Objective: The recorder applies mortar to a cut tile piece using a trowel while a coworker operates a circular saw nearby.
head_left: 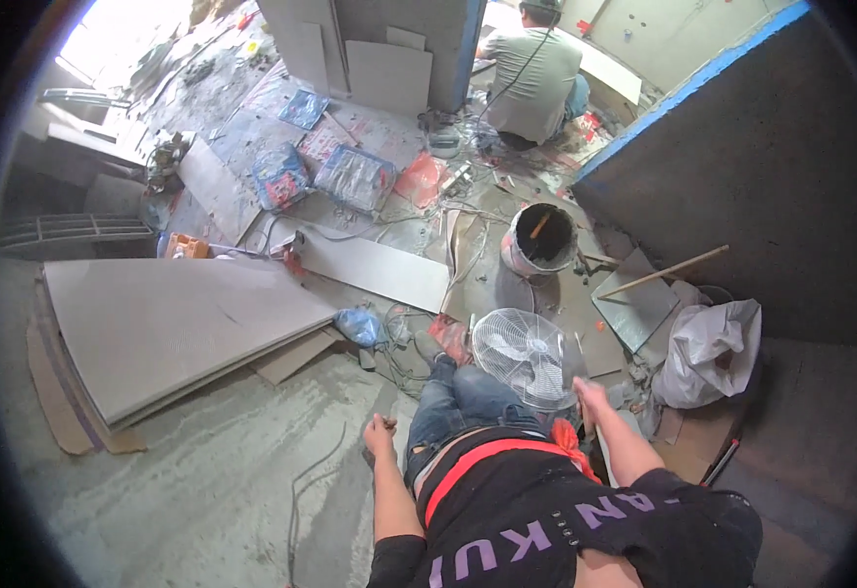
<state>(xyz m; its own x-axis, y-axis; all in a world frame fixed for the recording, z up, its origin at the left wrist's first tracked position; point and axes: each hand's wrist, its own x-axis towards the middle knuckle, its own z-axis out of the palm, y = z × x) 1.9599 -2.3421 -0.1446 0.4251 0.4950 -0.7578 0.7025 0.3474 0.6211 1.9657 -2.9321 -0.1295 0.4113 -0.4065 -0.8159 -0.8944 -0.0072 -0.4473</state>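
Observation:
My left hand (380, 435) hangs beside my left hip with its fingers curled. Something small and dark shows at the fingers, too small to name. By the right rim of a white round fan (524, 359), my right hand (591, 397) is closed. A thin edge stands out above its fingers, but I cannot make out what it belongs to. The fan's wire cage and pale blades lie just past my legs, facing up. A red cloth band (492, 453) runs round my waist, knotted near my right forearm.
Large pale boards (178, 318) lie stacked at left. Beyond the fan stands a bucket (540, 240) of dark material. At right are a white sack (711, 353) and a wooden stick (669, 271). Cables (399, 353) tangle by my foot. A person (534, 83) crouches at the back, beside a wall.

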